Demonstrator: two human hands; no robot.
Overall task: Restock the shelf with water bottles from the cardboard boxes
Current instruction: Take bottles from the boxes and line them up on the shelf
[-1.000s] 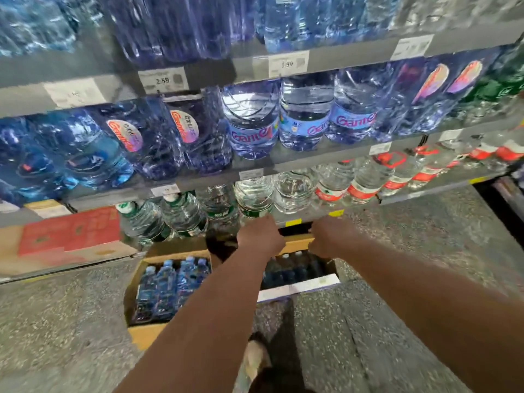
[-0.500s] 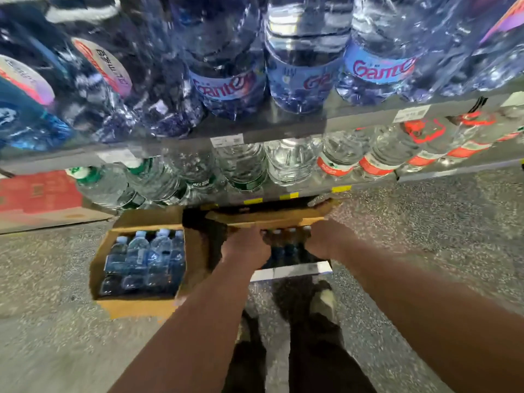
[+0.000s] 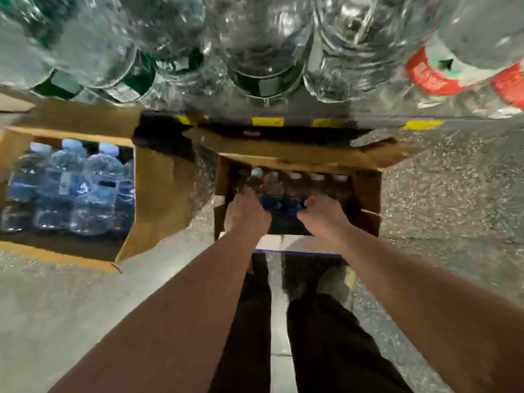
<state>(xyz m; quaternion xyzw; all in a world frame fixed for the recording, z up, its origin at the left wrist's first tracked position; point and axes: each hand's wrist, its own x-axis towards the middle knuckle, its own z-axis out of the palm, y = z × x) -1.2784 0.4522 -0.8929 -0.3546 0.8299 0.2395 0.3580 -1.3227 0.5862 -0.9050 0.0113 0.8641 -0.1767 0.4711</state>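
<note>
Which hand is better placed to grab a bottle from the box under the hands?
Left, likely: the left hand reaches the end bottle in the box; the right hand lies spread, short of the caps.

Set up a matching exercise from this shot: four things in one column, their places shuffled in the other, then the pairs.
Things
1. left box
2. right box
3. red-label bottles
4. yellow tags

Places
A. along the front edge of the shelf
B. on the shelf, far right
C. on the floor, no hand in it
D. on the floor, with the left hand and right hand reaching in

Pairs: 1-C, 2-D, 3-B, 4-A
</note>
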